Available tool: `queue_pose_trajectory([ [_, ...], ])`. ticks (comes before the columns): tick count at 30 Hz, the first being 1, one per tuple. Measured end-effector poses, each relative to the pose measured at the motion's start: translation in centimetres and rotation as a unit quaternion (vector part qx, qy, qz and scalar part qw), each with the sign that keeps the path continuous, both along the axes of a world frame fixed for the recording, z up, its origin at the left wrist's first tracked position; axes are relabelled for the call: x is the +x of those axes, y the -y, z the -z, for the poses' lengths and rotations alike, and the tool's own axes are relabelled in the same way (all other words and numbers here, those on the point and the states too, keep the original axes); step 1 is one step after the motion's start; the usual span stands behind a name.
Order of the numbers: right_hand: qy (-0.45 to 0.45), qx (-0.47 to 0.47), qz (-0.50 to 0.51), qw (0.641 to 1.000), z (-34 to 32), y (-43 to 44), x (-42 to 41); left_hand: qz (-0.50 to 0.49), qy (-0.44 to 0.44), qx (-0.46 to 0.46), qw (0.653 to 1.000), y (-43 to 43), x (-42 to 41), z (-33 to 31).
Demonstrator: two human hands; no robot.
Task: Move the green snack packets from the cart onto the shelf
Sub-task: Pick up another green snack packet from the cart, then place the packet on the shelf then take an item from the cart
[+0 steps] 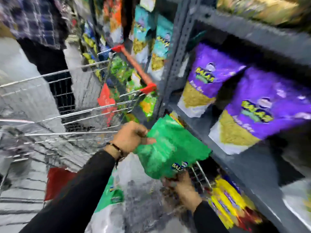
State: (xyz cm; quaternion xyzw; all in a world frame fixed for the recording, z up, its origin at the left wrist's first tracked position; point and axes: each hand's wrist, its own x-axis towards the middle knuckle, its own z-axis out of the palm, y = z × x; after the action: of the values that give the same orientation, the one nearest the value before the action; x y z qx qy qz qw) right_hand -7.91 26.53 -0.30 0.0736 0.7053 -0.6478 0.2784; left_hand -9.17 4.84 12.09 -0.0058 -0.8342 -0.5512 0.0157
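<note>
A green snack packet (170, 148) hangs in the air between the wire cart (67, 130) and the grey shelf (218, 137). My left hand (129, 137) grips its upper left edge. My right hand (183, 187) holds its lower end from below. Another green packet (112, 194) lies in the cart under my left forearm. More green packets (121, 69) fill a second cart with a red handle farther ahead. The picture is blurred by motion.
Purple packets (252, 111) stand on the shelf board at right. Yellow packets (227, 202) sit on the lower shelf. Teal packets (161, 41) hang farther along the rack. A person in a plaid shirt (37, 19) stands at the upper left beside the carts.
</note>
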Motion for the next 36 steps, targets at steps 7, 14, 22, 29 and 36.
queue_pose_trajectory([
  [7,-0.158,-0.069,0.109,0.979,-11.2,-15.7,8.1,0.141,-0.019,0.118,0.983,-14.3,0.4,-7.0],
  [14,-0.268,0.031,0.245,0.931,-16.0,-31.4,16.8,0.241,-0.054,0.149,0.958,-33.7,2.4,-7.9],
  [22,-0.287,0.093,0.406,0.863,-14.8,-46.3,22.5,0.296,-0.048,0.147,0.943,-52.1,5.0,-7.7],
  [29,-0.265,0.139,0.444,0.844,-14.4,-51.9,22.3,0.274,-0.049,0.169,0.945,-59.0,5.5,-7.2],
  [36,-0.244,0.133,0.522,0.806,-12.2,-52.6,20.9,0.25,-0.113,0.182,0.944,-59.8,5.8,-6.0],
])
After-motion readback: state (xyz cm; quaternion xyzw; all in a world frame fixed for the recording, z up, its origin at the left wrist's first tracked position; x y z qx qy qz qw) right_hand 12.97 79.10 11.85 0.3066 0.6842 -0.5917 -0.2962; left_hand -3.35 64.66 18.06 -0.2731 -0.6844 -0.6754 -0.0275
